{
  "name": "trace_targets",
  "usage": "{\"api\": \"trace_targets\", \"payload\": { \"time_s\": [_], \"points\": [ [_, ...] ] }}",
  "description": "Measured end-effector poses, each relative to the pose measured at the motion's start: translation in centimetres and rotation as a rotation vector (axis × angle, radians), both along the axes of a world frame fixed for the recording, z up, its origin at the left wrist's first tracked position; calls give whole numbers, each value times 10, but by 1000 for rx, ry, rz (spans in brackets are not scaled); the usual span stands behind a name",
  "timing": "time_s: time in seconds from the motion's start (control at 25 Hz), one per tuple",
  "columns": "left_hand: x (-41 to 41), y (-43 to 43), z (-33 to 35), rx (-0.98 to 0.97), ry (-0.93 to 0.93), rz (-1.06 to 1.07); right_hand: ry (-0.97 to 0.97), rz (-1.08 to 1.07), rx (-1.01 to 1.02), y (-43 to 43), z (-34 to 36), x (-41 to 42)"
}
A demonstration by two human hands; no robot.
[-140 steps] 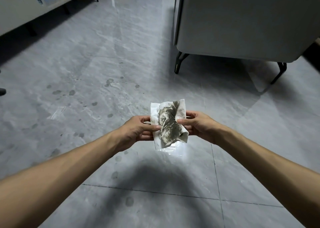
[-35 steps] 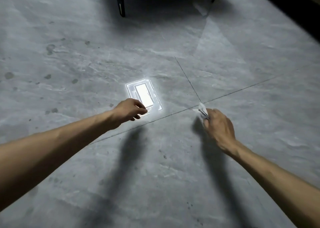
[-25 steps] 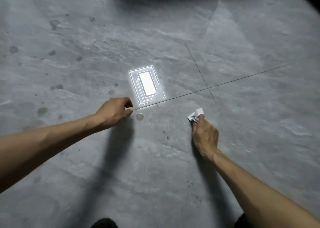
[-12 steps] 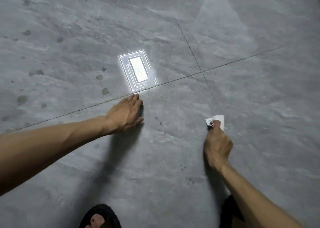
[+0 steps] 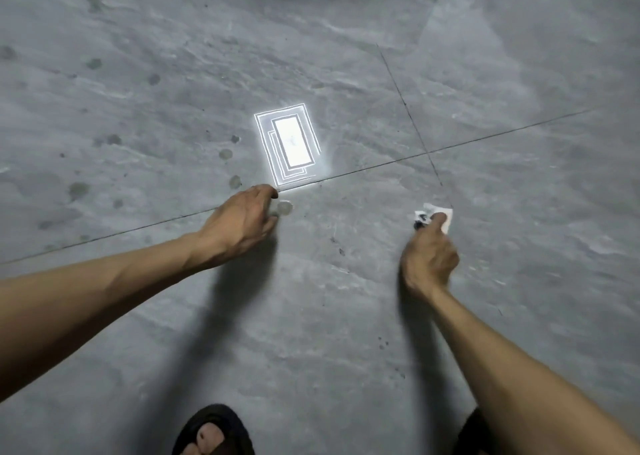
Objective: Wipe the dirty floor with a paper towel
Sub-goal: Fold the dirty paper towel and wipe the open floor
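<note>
Wiping in progress, head view only: my right grip is closed on the wadded paper towel, fingers pinched round it, pressing it to the floor on the near-right tile, just beside where the grout lines cross. The towel shows dark soiling at its left edge. My left grip holds nothing; its fingers are loosely bent with the tips down on the floor by the grout line, apparently bracing me. Progress: I'd call it early to mid. The patch around the towel looks mostly clear bar small specks, but one round spot sits right at my left fingertips and a scatter of spots runs across the far-left tile, all untouched. Ceiling-light glare lies beyond the left grip. Versus half a second ago: left grip was flat on the floor, now bent; right grip and towel have barely shifted. Seconds earlier both grips held the towel up, unfolded.
</note>
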State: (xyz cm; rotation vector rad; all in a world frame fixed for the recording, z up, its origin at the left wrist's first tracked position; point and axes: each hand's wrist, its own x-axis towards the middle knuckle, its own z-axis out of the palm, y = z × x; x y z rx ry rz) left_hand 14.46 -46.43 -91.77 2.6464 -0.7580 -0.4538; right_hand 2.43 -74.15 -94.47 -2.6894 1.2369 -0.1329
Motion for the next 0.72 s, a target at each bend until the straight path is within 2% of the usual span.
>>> {"api": "trace_targets", "payload": {
  "time_s": [0.08, 0.16, 0.24, 0.28, 0.32, 0.36, 0.4, 0.44, 0.48, 0.52, 0.6, 0.68, 0.72],
  "points": [
    [0, 23, 5, -1, 12, 125, -24, 243, 113, 94, -5, 28],
    [0, 46, 11, 17, 53, 237, -92, 771, 80, 168, -8, 24],
    [-3, 69, 18, 27, 81, 316, 4, 1244, 51, 160, -10, 25],
    [-5, 80, 21, 29, 92, 350, 38, 1355, -47, 132, -12, 33],
    [-10, 93, 24, 34, 104, 382, 90, 1302, -92, 100, -14, 44],
    [-16, 105, 26, 39, 117, 409, 98, 1072, -136, 67, -10, 58],
    [-24, 117, 26, 45, 125, 438, 82, 751, -150, 42, -2, 74],
    [-31, 129, 26, 52, 137, 468, 49, 465, -121, 35, 2, 86],
    [-38, 139, 24, 58, 156, 497, 25, 270, -62, 47, 4, 93],
    [-44, 147, 22, 66, 177, 518, 6, 237, -21, 76, 1, 97],
    [-45, 154, 16, 94, 200, 501, 30, 503, 73, 163, -10, 94],
    [-32, 151, 13, 90, 203, 461, 114, 1015, 124, 227, -11, 73],
    [-20, 147, 13, 83, 194, 444, 132, 1282, 107, 232, -11, 70]
  ]
}}
